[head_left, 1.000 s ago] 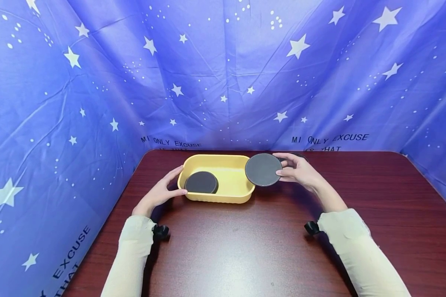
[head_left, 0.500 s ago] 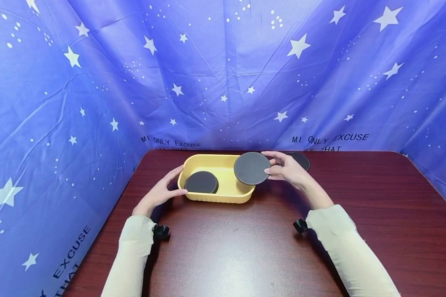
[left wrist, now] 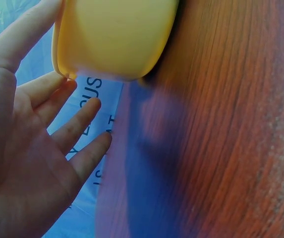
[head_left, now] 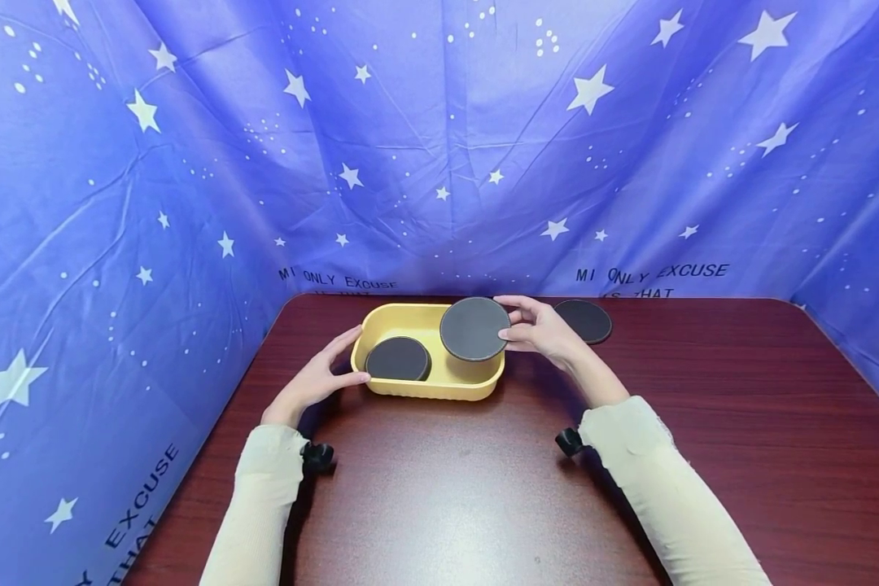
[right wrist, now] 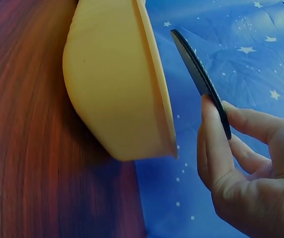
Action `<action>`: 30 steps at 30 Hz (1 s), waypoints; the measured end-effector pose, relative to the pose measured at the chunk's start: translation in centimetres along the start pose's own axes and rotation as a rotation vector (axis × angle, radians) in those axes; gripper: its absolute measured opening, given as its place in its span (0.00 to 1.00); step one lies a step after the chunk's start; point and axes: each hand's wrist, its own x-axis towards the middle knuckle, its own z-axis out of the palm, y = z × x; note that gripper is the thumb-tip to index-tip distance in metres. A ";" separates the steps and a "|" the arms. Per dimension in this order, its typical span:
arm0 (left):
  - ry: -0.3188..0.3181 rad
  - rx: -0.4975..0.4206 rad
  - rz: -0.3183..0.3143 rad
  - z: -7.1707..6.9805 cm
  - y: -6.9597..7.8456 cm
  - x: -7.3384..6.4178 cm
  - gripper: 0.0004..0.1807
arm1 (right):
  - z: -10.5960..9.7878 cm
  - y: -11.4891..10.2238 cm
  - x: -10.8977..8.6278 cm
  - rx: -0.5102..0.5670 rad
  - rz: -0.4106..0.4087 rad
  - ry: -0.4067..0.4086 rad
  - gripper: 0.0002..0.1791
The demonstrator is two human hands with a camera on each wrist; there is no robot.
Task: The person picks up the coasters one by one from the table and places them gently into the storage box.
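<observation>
My left hand [head_left: 309, 382] steadies the left end of a yellow rectangular container [head_left: 439, 391] with rounded corners. In the left wrist view its thumb and index finger touch the container [left wrist: 114, 37], while the other fingers spread out straight beside it. Between thumb and fingers, my right hand [head_left: 549, 334] pinches a round black coaster [head_left: 474, 329] with a stitched edge. That coaster is tilted and hangs over the container's right half. Seen edge-on in the right wrist view, the coaster [right wrist: 201, 79] is apart from the rim. Another round black coaster [head_left: 398, 359] lies inside the container's left half.
One more black coaster [head_left: 584, 321] lies flat on the dark red wooden table [head_left: 703, 391], just beyond my right hand. A blue curtain [head_left: 447, 146] with white stars hangs behind the table's back edge and along the sides.
My right hand has moved left with its coaster, from beside the container's right end to over its right half. The coaster on the table now shows more fully. My left hand stays put.
</observation>
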 end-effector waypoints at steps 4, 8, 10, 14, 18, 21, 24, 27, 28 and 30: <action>-0.002 -0.004 0.004 0.0 0.0 0.1 0.47 | 0.9 -0.1 0.3 0.000 0.007 0.001 0.37; -0.001 -0.012 0.010 0.0 0.0 0.2 0.47 | 1.8 -0.2 0.6 -0.004 0.007 0.003 0.37; -0.002 -0.011 0.013 0.0 0.0 0.2 0.47 | 2.3 -0.2 0.8 -0.008 0.010 0.001 0.36; -0.003 0.005 0.017 0.0 0.0 0.2 0.47 | 3.1 -0.1 1.3 -0.006 0.018 0.004 0.36; 0.001 0.019 0.011 0.0 0.0 0.2 0.48 | 4.0 -0.1 1.8 -0.002 0.017 0.006 0.36; 0.000 0.016 0.000 0.0 -0.1 0.2 0.48 | 4.6 -0.2 2.0 0.002 0.020 0.007 0.36; 0.000 0.015 0.008 0.0 -0.1 0.2 0.47 | 5.3 -0.2 2.3 0.013 0.024 0.008 0.36; 0.002 0.018 0.027 0.0 -0.2 0.2 0.47 | 6.0 -0.2 2.6 0.020 0.028 0.007 0.36; 0.004 0.014 0.026 0.0 -0.2 0.2 0.47 | 6.2 -0.1 2.6 0.020 0.030 0.005 0.37; 0.004 0.014 0.026 0.0 -0.2 0.2 0.46 | 6.6 -0.1 2.8 0.021 0.037 0.005 0.37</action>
